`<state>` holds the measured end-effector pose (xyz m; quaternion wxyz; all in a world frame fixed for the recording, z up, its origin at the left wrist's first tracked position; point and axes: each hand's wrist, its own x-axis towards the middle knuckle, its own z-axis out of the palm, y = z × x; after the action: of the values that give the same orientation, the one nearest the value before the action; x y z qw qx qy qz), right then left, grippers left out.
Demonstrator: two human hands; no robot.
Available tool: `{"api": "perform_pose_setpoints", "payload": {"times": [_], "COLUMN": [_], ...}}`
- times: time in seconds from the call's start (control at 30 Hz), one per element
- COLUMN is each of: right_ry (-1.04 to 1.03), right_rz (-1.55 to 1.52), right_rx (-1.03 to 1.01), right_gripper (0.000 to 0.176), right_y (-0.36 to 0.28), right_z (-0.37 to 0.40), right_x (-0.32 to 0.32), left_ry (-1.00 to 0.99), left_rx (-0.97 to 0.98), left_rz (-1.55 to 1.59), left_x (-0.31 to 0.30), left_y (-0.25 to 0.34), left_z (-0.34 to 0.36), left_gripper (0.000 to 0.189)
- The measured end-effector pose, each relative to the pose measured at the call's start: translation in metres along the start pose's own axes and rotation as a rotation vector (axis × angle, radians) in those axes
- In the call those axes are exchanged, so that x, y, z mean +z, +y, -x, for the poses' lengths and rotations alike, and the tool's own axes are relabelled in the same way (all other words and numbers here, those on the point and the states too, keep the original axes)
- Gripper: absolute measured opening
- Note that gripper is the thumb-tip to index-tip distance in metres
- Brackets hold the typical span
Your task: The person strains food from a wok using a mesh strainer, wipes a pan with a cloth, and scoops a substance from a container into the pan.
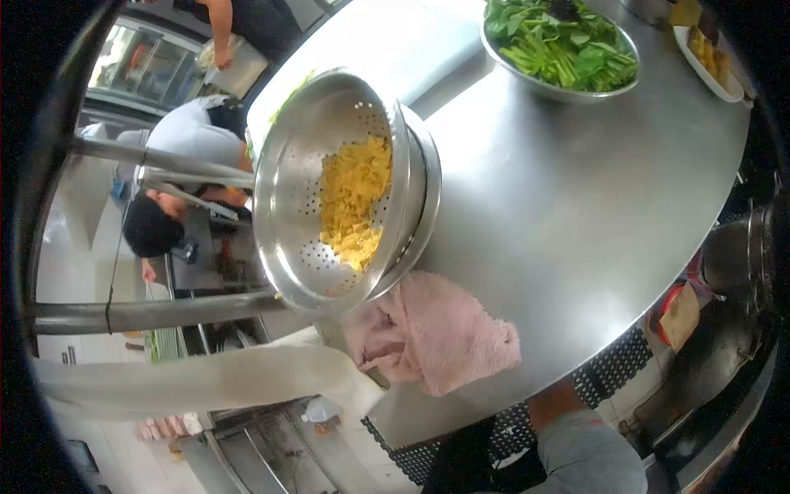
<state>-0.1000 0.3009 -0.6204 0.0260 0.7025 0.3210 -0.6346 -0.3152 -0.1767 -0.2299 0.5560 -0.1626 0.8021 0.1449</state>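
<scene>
Neither of my hands shows in the head view. At the lower right a grey sleeve or garment (588, 453) and a short stretch of bare skin (558, 403) appear by the table edge, with no fingers visible. A metal colander (284, 198) holding yellow chopped pieces (354, 202) sits in another metal bowl (426, 189) on the steel table (543, 222). Touching or very close to the colander is a crumpled pink towel (453, 337). A metal bowl (568, 95) of cut leafy greens (559, 49) stands at the top.
A white dish (687, 49) with yellow-brown food lies at the upper right. Left of the table, a co-worker in grey (189, 136) bends over a counter. Another person's arm (220, 29) reaches to a container (237, 70). Metal rails (164, 317) and a pale post (206, 383) border the table.
</scene>
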Motion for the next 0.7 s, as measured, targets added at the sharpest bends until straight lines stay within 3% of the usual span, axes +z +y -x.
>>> {"api": "perform_pose_setpoints", "payload": {"times": [0.3, 0.37, 0.4, 0.5, 0.53, 0.63, 0.7], "right_ry": [-0.012, -0.006, -0.009, 0.001, 0.024, 0.080, 0.130], "right_rz": [-0.219, -0.265, -0.281, -0.355, -0.362, 0.069, 0.147], "right_rx": [0.101, 0.112, 0.119, 0.146, 0.151, -0.204, -0.190], "right_gripper": [0.052, 0.052, 0.052, 0.053, 0.053, 0.049, 0.053], "right_y": [0.030, 0.040, 0.048, 0.070, 0.077, 0.066, 0.114], "right_z": [0.020, 0.032, 0.042, 0.073, 0.091, 0.193, 0.200], "right_x": [-0.047, -0.067, -0.078, -0.113, -0.133, -0.199, -0.228], "left_ry": [-0.025, -0.070, -0.014, -0.110, -0.138, -0.245, -0.352], "left_rx": [0.239, 0.303, 0.194, 0.273, 0.204, 0.262, 0.331], "left_rz": [-0.083, -0.141, -0.232, -0.184, -0.245, -0.292, -0.340], "left_x": [0.052, 0.066, 0.074, 0.102, 0.107, 0.157, 0.195], "left_y": [0.073, 0.086, 0.095, 0.108, 0.106, 0.141, 0.158], "left_z": [0.017, 0.017, -0.010, -0.008, -0.021, 0.002, 0.019], "left_gripper": [0.037, 0.045, 0.039, 0.030, 0.033, 0.034, 0.041]}}
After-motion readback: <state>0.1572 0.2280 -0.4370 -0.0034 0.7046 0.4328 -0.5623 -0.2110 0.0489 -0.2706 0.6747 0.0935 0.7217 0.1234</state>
